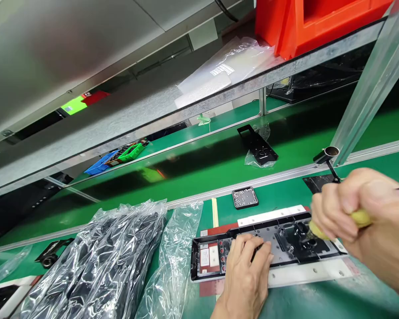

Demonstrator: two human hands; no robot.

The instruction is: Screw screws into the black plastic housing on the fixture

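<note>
As left hand arches on housing, right hand clenching tool

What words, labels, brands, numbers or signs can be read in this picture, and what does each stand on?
None can be read with certainty.
White label showing within the left end of the black housing: print too small to read.
Clear bag beside the red bin: marks illegible.
Red card: pale marks, too small.
Black part at far left: pale marks, possibly lettering, too blurred.
</note>
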